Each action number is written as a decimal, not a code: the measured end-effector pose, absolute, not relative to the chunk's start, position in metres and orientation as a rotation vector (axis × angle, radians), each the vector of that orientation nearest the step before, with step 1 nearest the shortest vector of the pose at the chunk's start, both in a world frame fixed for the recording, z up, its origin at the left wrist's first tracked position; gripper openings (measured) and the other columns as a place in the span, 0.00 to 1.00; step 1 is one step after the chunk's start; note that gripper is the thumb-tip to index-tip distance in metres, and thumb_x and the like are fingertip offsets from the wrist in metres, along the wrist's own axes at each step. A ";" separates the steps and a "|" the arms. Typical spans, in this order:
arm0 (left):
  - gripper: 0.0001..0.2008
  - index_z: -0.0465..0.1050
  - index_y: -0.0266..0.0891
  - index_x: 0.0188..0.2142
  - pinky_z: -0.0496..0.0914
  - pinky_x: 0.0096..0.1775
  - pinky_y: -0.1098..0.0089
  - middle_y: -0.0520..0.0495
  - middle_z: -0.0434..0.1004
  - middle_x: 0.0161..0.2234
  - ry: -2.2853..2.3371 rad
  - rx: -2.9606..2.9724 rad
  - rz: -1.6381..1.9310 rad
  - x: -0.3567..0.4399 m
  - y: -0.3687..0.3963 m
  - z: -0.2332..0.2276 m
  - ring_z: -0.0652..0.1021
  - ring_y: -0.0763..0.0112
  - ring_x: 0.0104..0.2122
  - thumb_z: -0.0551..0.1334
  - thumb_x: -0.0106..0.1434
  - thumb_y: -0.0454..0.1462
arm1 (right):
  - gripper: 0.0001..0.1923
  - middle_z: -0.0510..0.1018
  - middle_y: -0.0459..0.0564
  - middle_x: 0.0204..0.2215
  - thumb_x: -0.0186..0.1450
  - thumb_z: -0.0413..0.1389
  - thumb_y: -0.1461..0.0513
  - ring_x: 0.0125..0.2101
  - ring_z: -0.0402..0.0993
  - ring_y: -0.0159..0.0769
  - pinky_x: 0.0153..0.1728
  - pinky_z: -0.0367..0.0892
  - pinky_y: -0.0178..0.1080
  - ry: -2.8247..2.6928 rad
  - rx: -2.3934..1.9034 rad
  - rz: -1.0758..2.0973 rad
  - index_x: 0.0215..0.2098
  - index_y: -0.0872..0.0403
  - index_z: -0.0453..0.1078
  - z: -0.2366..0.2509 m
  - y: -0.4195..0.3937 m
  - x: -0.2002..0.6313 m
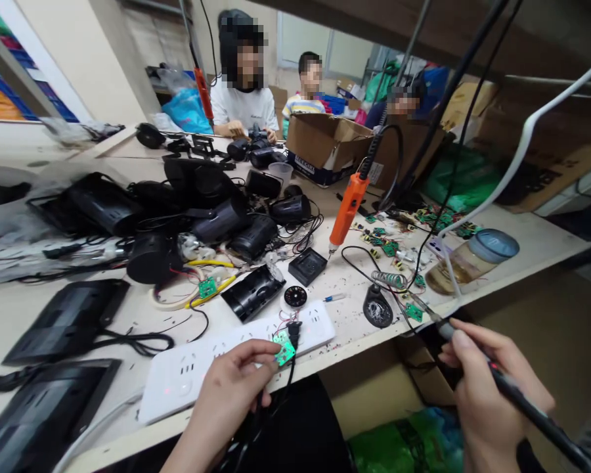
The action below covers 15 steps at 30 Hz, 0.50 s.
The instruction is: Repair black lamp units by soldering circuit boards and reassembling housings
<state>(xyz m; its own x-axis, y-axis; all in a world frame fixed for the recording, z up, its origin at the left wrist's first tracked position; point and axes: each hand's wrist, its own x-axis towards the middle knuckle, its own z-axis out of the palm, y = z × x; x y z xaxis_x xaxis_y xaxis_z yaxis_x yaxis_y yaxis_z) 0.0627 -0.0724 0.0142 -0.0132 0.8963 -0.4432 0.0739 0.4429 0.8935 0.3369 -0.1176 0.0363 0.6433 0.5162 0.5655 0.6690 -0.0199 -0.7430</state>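
Between thumb and fingers, my left hand (243,374) pinches a small green circuit board (284,348) above the near edge of a white power strip (197,364). Thin wires run from the board toward a round black disc (295,297). My right hand (487,381) is closed around a soldering iron (515,394), whose tip points left toward the bench. Close to that tip lie another green circuit board (414,311), a coiled metal iron stand (389,280) and a black dish of solder residue (377,307).
An orange electric screwdriver (349,209) hangs over the bench beside a square black frame (307,265). Black lamp housings (217,220) pile up on the left. A jar of brown liquid (467,263) stands at right. Across the bench, a person (243,98) sits near a cardboard box (325,148).
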 end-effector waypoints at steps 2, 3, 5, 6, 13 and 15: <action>0.13 0.75 0.36 0.33 0.59 0.17 0.77 0.51 0.77 0.26 1.442 0.916 0.825 0.063 -0.072 0.015 0.70 0.79 0.14 0.63 0.47 0.39 | 0.14 0.76 0.47 0.22 0.61 0.61 0.54 0.19 0.72 0.34 0.23 0.68 0.35 -0.977 -1.675 -0.107 0.38 0.57 0.78 0.040 -0.102 0.347; 0.13 0.76 0.36 0.33 0.59 0.17 0.77 0.51 0.77 0.26 1.442 0.912 0.828 0.062 -0.072 0.015 0.70 0.79 0.14 0.63 0.47 0.39 | 0.14 0.76 0.47 0.20 0.60 0.62 0.54 0.18 0.71 0.34 0.22 0.67 0.35 -0.978 -1.674 -0.065 0.36 0.57 0.78 0.041 -0.093 0.351; 0.13 0.76 0.36 0.33 0.59 0.16 0.77 0.51 0.77 0.26 1.438 0.900 0.832 0.062 -0.072 0.015 0.70 0.79 0.14 0.64 0.47 0.40 | 0.15 0.75 0.46 0.19 0.58 0.62 0.53 0.18 0.70 0.33 0.21 0.67 0.35 -0.979 -1.680 0.056 0.36 0.57 0.78 0.040 -0.076 0.356; 0.13 0.76 0.36 0.33 0.59 0.17 0.77 0.51 0.77 0.26 1.429 0.894 0.827 0.062 -0.071 0.014 0.70 0.79 0.14 0.64 0.47 0.40 | 0.16 0.75 0.46 0.19 0.58 0.62 0.53 0.18 0.70 0.33 0.20 0.67 0.35 -0.967 -1.681 0.112 0.36 0.57 0.78 0.038 -0.069 0.358; 0.15 0.75 0.35 0.32 0.57 0.15 0.77 0.49 0.77 0.27 1.393 0.860 0.792 0.059 -0.068 0.000 0.70 0.80 0.12 0.65 0.44 0.40 | 0.36 0.79 0.46 0.27 0.47 0.72 0.52 0.23 0.76 0.36 0.26 0.74 0.38 -0.769 -1.505 0.364 0.50 0.56 0.69 0.004 -0.074 0.349; 0.15 0.75 0.35 0.32 0.58 0.15 0.78 0.49 0.78 0.28 1.393 0.858 0.789 0.059 -0.069 -0.001 0.70 0.80 0.12 0.65 0.45 0.40 | 0.32 0.78 0.46 0.24 0.49 0.71 0.52 0.22 0.77 0.37 0.25 0.75 0.37 -0.781 -1.511 0.439 0.47 0.57 0.70 -0.010 -0.088 0.336</action>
<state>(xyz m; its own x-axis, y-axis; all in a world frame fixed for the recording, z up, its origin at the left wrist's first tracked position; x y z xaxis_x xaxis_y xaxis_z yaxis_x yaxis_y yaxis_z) 0.0592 -0.0688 -0.0009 0.0347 0.8715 -0.4891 0.0285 0.4883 0.8722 0.3365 -0.0884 -0.0097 0.6918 0.6988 0.1821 0.2072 0.0495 -0.9770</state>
